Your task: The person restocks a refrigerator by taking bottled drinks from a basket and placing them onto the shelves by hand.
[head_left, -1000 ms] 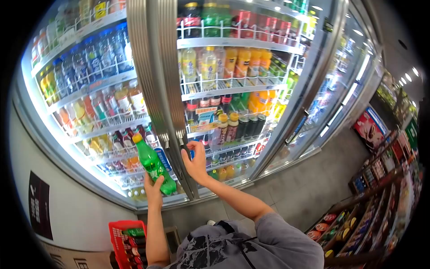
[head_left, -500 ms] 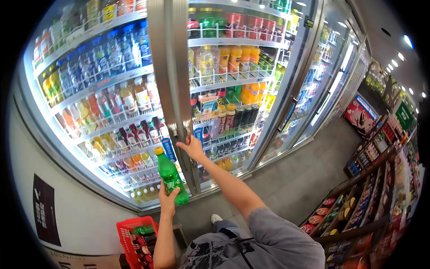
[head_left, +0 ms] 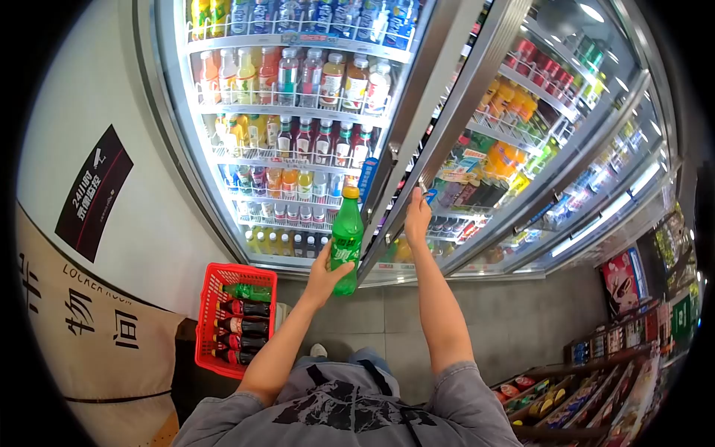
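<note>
A: Where's the green bottle [head_left: 347,232]?

B: Upright in the left hand [head_left: 322,279], clamped round its lower half, in front of the lit cooler [head_left: 290,111], near that section's lower right corner.

A: And the right hand [head_left: 418,222]?

B: Its fingers are curled on the left edge of a glass door [head_left: 488,48], which looks ajar.

A: How far along is it?

B: Partway, I'd judge. The red basket [head_left: 206,316] already has a second green bottle [head_left: 247,291] along its far edge, and dark bottles [head_left: 246,325] from there to its near edge. The one in hand isn't in there, and the door isn't closed.
</note>
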Action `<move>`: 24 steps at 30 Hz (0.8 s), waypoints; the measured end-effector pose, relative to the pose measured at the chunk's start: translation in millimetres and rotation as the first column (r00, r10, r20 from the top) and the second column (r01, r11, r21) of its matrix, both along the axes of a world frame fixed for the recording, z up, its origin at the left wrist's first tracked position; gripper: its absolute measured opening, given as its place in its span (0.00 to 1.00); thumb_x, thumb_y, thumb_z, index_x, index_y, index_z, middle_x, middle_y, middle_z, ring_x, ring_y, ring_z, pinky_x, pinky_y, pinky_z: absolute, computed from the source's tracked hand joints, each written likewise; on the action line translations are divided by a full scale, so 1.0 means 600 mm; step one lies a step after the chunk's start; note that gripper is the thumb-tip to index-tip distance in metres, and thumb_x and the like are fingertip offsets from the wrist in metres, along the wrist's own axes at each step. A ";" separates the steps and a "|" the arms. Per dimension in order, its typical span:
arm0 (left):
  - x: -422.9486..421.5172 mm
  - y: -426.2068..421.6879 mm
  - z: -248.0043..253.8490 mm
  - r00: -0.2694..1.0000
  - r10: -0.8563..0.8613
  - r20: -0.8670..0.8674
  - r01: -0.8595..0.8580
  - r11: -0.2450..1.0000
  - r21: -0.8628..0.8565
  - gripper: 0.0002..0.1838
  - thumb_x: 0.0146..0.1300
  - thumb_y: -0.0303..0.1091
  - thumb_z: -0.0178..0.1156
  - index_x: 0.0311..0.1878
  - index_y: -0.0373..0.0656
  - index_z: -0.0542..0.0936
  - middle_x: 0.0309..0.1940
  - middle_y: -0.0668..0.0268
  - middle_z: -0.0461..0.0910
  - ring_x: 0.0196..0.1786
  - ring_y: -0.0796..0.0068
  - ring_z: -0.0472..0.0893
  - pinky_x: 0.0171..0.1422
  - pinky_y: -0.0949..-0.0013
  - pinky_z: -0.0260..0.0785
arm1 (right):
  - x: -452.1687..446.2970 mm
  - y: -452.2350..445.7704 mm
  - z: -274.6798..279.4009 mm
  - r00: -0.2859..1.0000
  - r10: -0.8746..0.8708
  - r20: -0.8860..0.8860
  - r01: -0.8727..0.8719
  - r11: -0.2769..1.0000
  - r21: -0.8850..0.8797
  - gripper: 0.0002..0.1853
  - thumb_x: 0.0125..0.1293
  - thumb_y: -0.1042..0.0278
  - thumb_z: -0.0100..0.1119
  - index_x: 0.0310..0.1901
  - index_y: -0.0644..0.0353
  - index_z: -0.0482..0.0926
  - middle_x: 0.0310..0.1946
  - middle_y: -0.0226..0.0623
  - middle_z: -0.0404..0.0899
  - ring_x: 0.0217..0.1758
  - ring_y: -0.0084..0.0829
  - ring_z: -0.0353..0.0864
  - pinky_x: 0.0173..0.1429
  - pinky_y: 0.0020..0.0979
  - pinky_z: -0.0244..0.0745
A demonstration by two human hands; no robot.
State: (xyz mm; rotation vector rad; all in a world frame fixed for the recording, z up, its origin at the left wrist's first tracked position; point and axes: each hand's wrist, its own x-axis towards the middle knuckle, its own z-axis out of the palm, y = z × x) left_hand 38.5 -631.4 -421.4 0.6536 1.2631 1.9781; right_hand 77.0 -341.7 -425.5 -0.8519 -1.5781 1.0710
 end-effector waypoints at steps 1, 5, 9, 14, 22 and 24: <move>0.010 0.004 0.005 1.000 -0.016 0.015 0.016 1.000 0.015 0.40 0.61 0.25 0.67 0.74 0.38 0.59 0.59 0.64 0.75 0.58 0.75 0.76 0.62 0.70 0.69 | 0.020 -0.008 -0.004 1.000 -0.019 -0.004 0.019 1.000 -0.001 0.29 0.71 0.39 0.53 0.21 0.53 0.62 0.16 0.23 0.59 0.20 0.19 0.58 0.26 0.28 0.55; 0.060 0.031 0.024 1.000 -0.027 -0.010 0.027 1.000 -0.007 0.39 0.61 0.26 0.67 0.73 0.37 0.61 0.58 0.63 0.76 0.58 0.74 0.77 0.63 0.70 0.69 | 0.105 -0.052 -0.010 0.996 0.016 -0.092 -0.024 0.995 -0.095 0.31 0.73 0.36 0.46 0.19 0.51 0.62 0.16 0.21 0.58 0.19 0.17 0.58 0.24 0.25 0.52; 0.120 0.064 0.020 0.993 -0.113 -0.022 0.113 0.994 -0.004 0.38 0.62 0.28 0.67 0.73 0.37 0.62 0.58 0.63 0.76 0.58 0.73 0.77 0.63 0.69 0.69 | 0.210 -0.097 -0.004 0.997 -0.073 -0.003 0.073 0.992 -0.104 0.36 0.73 0.35 0.44 0.17 0.62 0.62 0.14 0.28 0.61 0.22 0.23 0.60 0.28 0.35 0.57; 0.230 0.092 0.037 0.986 -0.169 -0.014 0.169 0.985 0.021 0.36 0.61 0.27 0.67 0.71 0.38 0.64 0.57 0.63 0.76 0.57 0.74 0.77 0.62 0.70 0.69 | 0.344 -0.136 -0.008 0.981 -0.195 0.017 0.196 0.977 -0.084 0.35 0.72 0.37 0.48 0.19 0.64 0.63 0.15 0.28 0.58 0.24 0.21 0.57 0.28 0.36 0.56; 0.410 0.114 0.015 0.960 -0.276 -0.047 0.278 0.960 0.041 0.38 0.60 0.29 0.69 0.72 0.39 0.63 0.57 0.64 0.76 0.57 0.74 0.76 0.63 0.69 0.68 | 0.559 -0.190 0.026 0.917 -0.399 -0.011 0.396 0.911 -0.112 0.31 0.71 0.44 0.54 0.21 0.66 0.68 0.15 0.27 0.57 0.23 0.19 0.57 0.27 0.34 0.56; 0.451 0.121 0.024 0.945 -0.324 -0.045 0.326 0.945 0.034 0.38 0.60 0.30 0.69 0.72 0.39 0.63 0.57 0.64 0.75 0.58 0.74 0.76 0.63 0.69 0.68 | 0.618 -0.188 0.020 0.898 -0.440 -0.002 0.436 0.890 -0.132 0.29 0.72 0.45 0.53 0.24 0.67 0.72 0.16 0.28 0.58 0.24 0.20 0.58 0.28 0.33 0.57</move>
